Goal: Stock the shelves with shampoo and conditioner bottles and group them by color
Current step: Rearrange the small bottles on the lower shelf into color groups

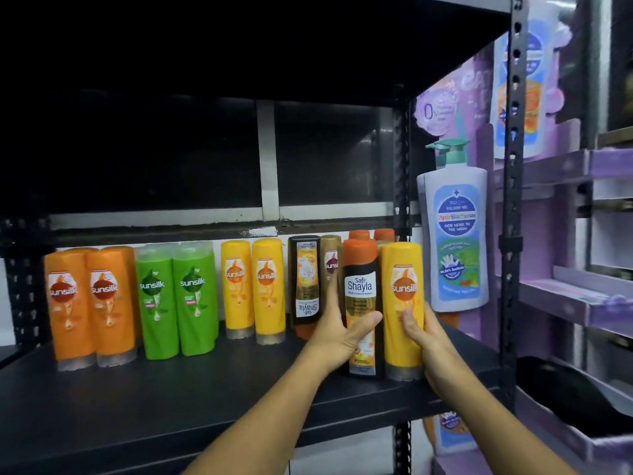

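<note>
On the black shelf [171,399] stand two orange bottles [90,306], two green bottles [176,299] and two yellow bottles [253,289] in a row. Right of them stands a dark bottle [305,279] with its label upside down. My left hand [339,334] grips a black Safi Shayla bottle [361,289] with an orange cap. My right hand [423,341] holds a yellow Sunsilk bottle [402,275] right beside it. Both held bottles stand upright near the shelf's front right. A gold-brown bottle [330,255] and orange caps [371,234] show behind them.
A black perforated upright [512,200] bounds the shelf on the right. Beyond it a purple display [561,303] holds a white pump bottle [457,234]. The upper shelf is dark. Bare shelf surface lies in front of the row at left and centre.
</note>
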`<state>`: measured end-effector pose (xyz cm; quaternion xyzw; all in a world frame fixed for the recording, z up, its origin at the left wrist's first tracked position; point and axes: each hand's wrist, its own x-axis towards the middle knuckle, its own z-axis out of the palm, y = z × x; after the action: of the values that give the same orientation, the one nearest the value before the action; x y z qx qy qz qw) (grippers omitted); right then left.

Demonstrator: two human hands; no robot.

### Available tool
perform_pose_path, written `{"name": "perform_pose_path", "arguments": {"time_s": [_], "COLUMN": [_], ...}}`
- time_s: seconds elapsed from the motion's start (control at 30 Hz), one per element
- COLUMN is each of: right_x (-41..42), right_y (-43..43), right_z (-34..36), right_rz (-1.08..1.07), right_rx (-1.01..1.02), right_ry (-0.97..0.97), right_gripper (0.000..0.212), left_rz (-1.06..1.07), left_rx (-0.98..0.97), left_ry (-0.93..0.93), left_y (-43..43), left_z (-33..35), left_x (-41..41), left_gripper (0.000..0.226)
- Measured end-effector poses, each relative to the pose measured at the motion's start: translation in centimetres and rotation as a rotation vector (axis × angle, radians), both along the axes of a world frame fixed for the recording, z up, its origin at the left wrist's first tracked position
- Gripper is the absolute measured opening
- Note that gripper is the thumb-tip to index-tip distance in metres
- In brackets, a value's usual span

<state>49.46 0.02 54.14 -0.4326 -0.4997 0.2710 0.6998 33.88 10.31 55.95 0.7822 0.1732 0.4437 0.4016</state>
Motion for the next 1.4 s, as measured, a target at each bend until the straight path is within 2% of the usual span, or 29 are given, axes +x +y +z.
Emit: {"name": "perform_pose_path", "arguments": {"time_s": [0.13,0.3,0.5,0.63,0.77,0.83,0.9,1.0,1.1,1.17,1.27,1.4], "right_x": [-0.1,-1.0,-1.8,-2.3,-4.4,-6.1,-8.0,-11.3,-14.1,-15.8,-17.1,-17.6], "right_y": [-0.3,-1.0,-2.4,-3.7,-4.2,-3.8,-2.9,-1.0,2.0,4.0,6.0,7.8], "right_z": [-0.8,-1.0,-0.6,-0.5,-0.4,-0.2,0.2,1.1,1.2,1.3,1.4,0.5], "right_rz": [-0.106,-0.206,-0.219,-0.164,-0.141,-0.129,-0.118,-0.082,-0.059,-0.044,-0.026,-0.051], "right_rx": [0.005,0.019,0.002,-0.009,-0.025,-0.050,-0.079,-0.123,-0.151,-0.162,-0.200,-0.263], "right_ry": [-0.024,-0.040,-0.048,-0.087,-0.191,-0.253,-0.313,-0.365,-0.420,-0.448,-0.453,-0.619], "right_gripper": [0.041,0.030,0.027,0.043,0.055,0.054,0.054,0.056,0.059,0.057,0.048,0.037], "left_rz": [0.035,0.038,0.120,0.199,0.241,0.237,0.261,0.301,0.313,0.296,0.279,0.276], "left_rx": [0.031,0.077,0.182,0.277,0.437,0.449,0.398,0.205,-0.057,-0.205,-0.226,-0.156], "left_ry": [0.086,0.160,0.334,0.585,0.814,0.850,0.828,0.701,0.359,0.143,0.064,0.038], "left_y": [0.0,-0.5,-1.1,-0.8,-0.2,0.3,1.0,2.8,3.9,3.8,3.0,3.3], "left_z": [-0.5,-0.9,-1.3,-1.7,-1.0,-0.7,-0.7,-1.4,-2.2,-2.2,-1.6,-1.6], "left_x": [-0.7,-0.9,-3.4,-6.7,-10.6,-12.5,-14.4,-17.5,-19.3,-19.5,-18.9,-19.0], "left_gripper": [0.104,0.116,0.099,0.087,0.057,0.047,0.042,0.033,0.022,0.025,0.028,0.036]}}
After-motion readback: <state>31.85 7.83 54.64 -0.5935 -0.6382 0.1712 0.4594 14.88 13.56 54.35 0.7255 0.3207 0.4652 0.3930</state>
